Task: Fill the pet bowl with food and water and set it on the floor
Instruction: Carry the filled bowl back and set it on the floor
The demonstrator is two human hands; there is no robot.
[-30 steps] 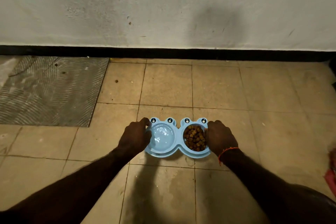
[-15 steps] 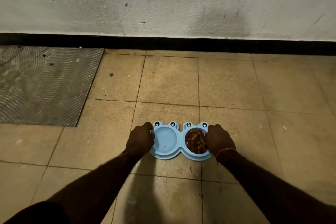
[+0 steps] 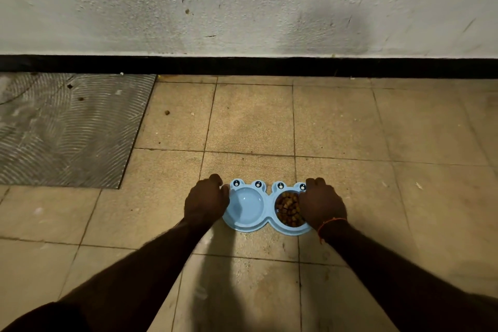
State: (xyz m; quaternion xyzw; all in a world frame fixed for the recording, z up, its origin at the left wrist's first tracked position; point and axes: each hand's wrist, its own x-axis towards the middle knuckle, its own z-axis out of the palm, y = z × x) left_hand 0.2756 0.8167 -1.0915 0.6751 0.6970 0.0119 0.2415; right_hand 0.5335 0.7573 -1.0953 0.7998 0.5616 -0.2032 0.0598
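Blue twin pet bowl [image 3: 265, 219] with frog eyes is sitting low on the tiled floor [image 3: 336, 127], near the wall [image 3: 242, 3]; can't tell if fully grounded. Kibble [image 3: 289, 209] is filling its right well; left well looks watery. Left hand [image 3: 206, 202] and right hand [image 3: 322, 206] are clamping fingers on opposite ends. Judging: keep it level, lower both ends together, release after contact, avoid spilling. No brand or writing is showing.
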